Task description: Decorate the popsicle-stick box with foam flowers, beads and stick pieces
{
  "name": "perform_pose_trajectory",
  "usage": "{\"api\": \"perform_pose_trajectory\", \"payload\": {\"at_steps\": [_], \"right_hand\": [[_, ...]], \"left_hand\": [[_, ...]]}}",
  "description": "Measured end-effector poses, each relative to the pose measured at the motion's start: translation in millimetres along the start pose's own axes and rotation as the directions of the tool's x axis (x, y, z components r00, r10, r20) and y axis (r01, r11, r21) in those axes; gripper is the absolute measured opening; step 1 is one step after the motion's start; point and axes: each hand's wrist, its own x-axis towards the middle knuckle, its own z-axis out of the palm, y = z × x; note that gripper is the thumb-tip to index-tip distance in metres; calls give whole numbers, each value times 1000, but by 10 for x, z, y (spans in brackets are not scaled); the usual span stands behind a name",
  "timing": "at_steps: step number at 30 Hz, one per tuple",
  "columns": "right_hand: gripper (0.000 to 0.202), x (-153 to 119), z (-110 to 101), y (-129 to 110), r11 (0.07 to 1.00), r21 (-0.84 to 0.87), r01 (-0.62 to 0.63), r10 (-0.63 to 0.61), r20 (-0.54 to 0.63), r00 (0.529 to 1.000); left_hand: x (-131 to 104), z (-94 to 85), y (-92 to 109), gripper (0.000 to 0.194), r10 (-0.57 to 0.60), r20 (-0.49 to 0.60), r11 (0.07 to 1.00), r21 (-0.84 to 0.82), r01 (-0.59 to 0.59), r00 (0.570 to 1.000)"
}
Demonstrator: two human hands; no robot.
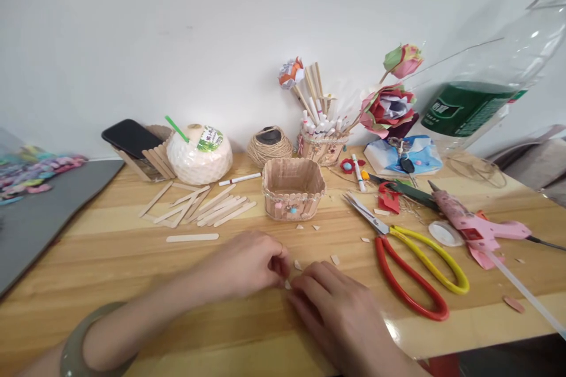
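My left hand (259,262) is low over the table, thumb and fingers pinched together. A tiny pale wood chip (288,284) shows at its fingertips, close to my right hand. My right hand (336,309) rests on the tabletop, fingers bent and reaching left, thumb a little apart from the forefinger. Just beyond the hands lie more cut chips (335,260). Farther back stands a small box of craft sticks (292,203), decorated with beads and a trim around its rim. Scissors (398,247) with one red and one yellow handle lie open to the right.
Loose craft sticks (225,209) lie at left, with one stick (192,238) apart. Behind are a phone (132,138), a white coconut (198,156), twine (270,147) and a marker-filled holder (325,144). At right are a pink glue gun (480,230) and a large bottle (477,103).
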Motion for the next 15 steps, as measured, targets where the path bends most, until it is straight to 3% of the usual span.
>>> {"api": "perform_pose_trajectory", "payload": {"at_steps": [5,15], "right_hand": [[13,22,54,2,999,12,-51,51,-3,999],[16,49,50,14,999,22,-36,36,5,999]], "left_hand": [[7,0,2,22,0,-6,1000,16,0,1000],[25,12,-24,24,-43,-4,999,-20,43,999]]}}
